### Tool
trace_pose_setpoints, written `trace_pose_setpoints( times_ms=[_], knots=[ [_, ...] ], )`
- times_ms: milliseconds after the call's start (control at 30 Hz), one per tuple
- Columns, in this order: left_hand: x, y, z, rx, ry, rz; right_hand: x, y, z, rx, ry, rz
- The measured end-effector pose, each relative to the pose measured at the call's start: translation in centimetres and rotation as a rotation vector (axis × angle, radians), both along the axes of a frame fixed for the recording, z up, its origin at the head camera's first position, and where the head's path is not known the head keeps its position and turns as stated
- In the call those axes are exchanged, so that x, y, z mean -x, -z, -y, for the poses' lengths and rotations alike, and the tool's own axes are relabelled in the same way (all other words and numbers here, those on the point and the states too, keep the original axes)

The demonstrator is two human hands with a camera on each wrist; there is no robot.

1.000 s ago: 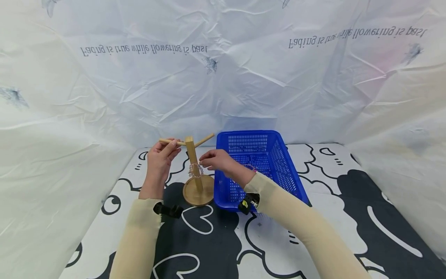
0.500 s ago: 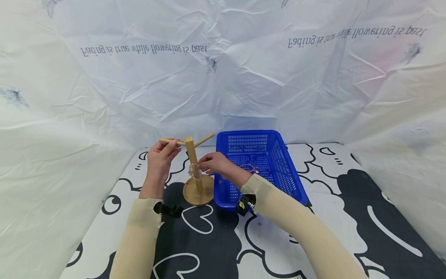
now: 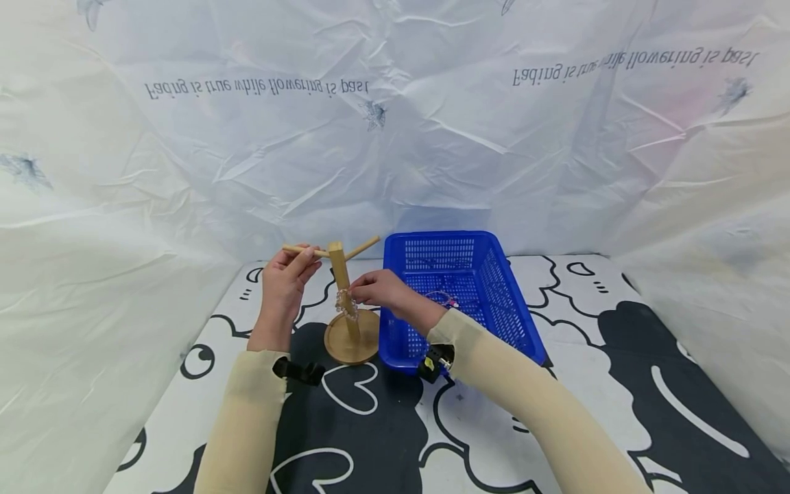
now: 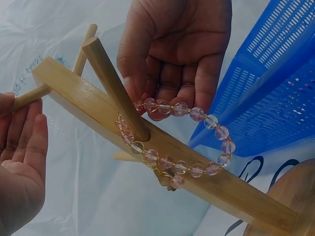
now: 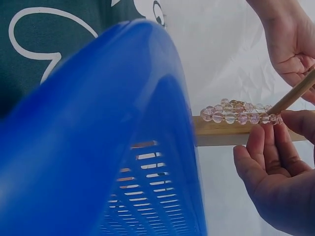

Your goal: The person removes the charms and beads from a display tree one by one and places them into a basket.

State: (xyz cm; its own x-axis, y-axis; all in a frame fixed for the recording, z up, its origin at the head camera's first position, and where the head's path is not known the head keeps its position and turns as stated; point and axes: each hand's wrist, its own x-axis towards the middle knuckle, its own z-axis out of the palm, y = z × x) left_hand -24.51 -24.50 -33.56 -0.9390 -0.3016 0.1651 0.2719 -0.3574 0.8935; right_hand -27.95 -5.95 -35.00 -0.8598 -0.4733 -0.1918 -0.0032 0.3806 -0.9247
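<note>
A wooden stand (image 3: 338, 264) with round pegs rises from a round base. My left hand (image 3: 285, 291) pinches its upper left peg between thumb and fingers. A bracelet of clear pink beads (image 4: 228, 146) with gold spacers and a small gold charm is looped around a lower peg, lying against the post. My right hand (image 3: 385, 288) pinches the bracelet at the side nearest the peg, thumb and fingertips on the beads. In the right wrist view, the bracelet (image 5: 230, 118) stretches along the post away from the right hand's fingertips (image 5: 268, 132).
A blue plastic basket (image 3: 389, 343) stands close to the right of the stand, under my right forearm. Inside lies a thin pink bracelet (image 3: 455, 303) with a small charm. A white plastic sheet (image 3: 308, 158) hangs behind the patterned tablecloth (image 3: 481, 425).
My right hand has moved slightly left to the post and taken the bracelet between its fingers. The bracelet's hang has shifted a little. My left hand keeps its place on the peg.
</note>
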Motion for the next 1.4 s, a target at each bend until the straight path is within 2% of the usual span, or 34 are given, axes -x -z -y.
trace_pose_setpoints(
  times_ms=[700,933,1400],
  knots=[
    [-0.2,-0.2,0.0,0.017,-0.026,0.01,-0.4,-0.2,-0.5,0.049,-0.03,0.035],
    [-0.2,-0.4,-0.1,0.001,-0.003,-0.008,-0.6,-0.3,-0.6,0.061,-0.03,0.039],
    [-0.2,-0.4,-0.2,0.001,-0.005,-0.016,-1.4,-1.0,-1.0,0.07,-0.047,0.035]
  ],
)
